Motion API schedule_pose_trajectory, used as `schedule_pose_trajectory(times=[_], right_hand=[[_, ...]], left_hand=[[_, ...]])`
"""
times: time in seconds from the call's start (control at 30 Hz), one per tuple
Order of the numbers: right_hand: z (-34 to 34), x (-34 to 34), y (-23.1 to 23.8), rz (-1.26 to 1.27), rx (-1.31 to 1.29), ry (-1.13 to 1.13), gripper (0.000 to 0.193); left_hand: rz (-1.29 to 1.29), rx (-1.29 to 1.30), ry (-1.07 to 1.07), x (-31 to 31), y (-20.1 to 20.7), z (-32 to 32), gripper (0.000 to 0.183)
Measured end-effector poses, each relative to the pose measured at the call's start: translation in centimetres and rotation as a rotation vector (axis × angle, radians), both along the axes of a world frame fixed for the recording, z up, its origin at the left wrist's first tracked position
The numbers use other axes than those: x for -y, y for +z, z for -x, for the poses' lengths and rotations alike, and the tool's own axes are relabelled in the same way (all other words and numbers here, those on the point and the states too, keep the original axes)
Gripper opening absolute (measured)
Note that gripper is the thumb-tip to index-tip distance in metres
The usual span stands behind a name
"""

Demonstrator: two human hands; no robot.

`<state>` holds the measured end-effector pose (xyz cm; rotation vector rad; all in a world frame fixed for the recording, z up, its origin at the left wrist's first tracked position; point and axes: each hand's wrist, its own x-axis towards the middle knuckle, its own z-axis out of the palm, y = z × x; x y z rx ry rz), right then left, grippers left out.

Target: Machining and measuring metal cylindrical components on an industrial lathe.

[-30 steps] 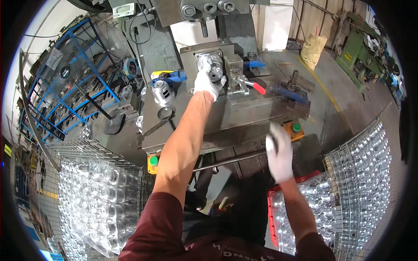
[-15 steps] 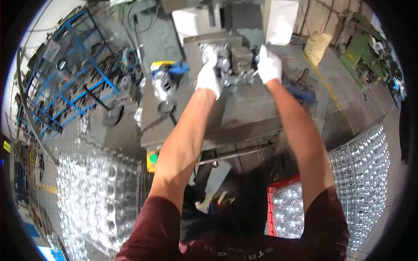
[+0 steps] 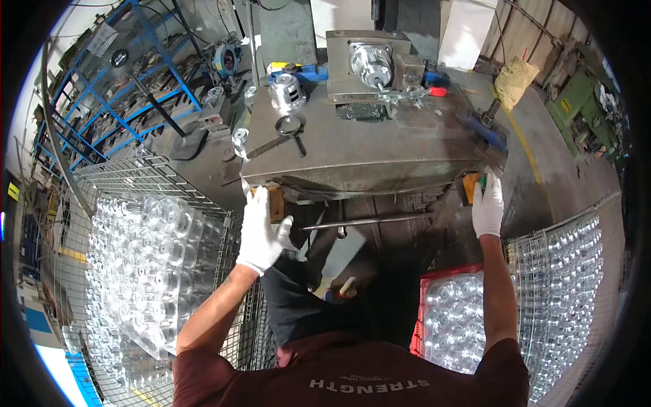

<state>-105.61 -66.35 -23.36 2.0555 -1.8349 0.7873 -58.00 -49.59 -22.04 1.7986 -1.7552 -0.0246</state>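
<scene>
My left hand (image 3: 263, 227), in a white glove, is at a yellow box (image 3: 277, 203) under the left front edge of the metal table (image 3: 380, 139). Its thumb is spread wide from the fingers. At the table's right front edge, my gloved right hand (image 3: 487, 205) lies against another yellow box (image 3: 470, 188) with a green button, fingers stretched out. Neither hand holds anything. A shiny round metal part (image 3: 371, 66) sits in the steel fixture block (image 3: 339, 42) at the back of the table. Beside it is a clamp with a red handle (image 3: 439, 91).
A second shiny metal part (image 3: 286, 93) stands on the table, near a dark ring-shaped tool (image 3: 289, 125). Wire baskets with many clear-looking shiny parts flank me at left (image 3: 152, 251) and right (image 3: 559, 285). A red crate (image 3: 418, 308) stands by my right arm; a fan (image 3: 119, 58) at far left.
Both hands have come back from the fixture to the yellow boxes at the front edge, moving apart. The metal part in the fixture is now uncovered. The view has shifted somewhat.
</scene>
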Motion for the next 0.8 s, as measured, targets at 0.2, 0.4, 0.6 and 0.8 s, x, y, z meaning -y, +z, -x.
schedule_pose_trajectory(times=[0.2, 0.4, 0.6, 0.8], right_hand=[[-2.9, -0.9, 0.3, -0.182, -0.264, -0.074, 0.052], [-0.1, -0.7, -0.6, -0.213, -0.127, -0.010, 0.059], [-4.3, -4.9, 0.9, -0.214, 0.007, -0.032, 0.057], [-10.5, -3.1, 4.0, -0.219, 0.133, 0.109, 0.047]], left_hand=[[0.002, 0.150, -0.006, -1.6, -1.1, -0.4, 0.080], [0.080, 0.106, -0.029, -1.3, -1.8, -1.3, 0.069], [0.252, -0.042, 0.560, -5.3, -4.5, -17.6, 0.050], [-0.110, 0.264, 1.181, -15.0, -7.6, -46.6, 0.077]])
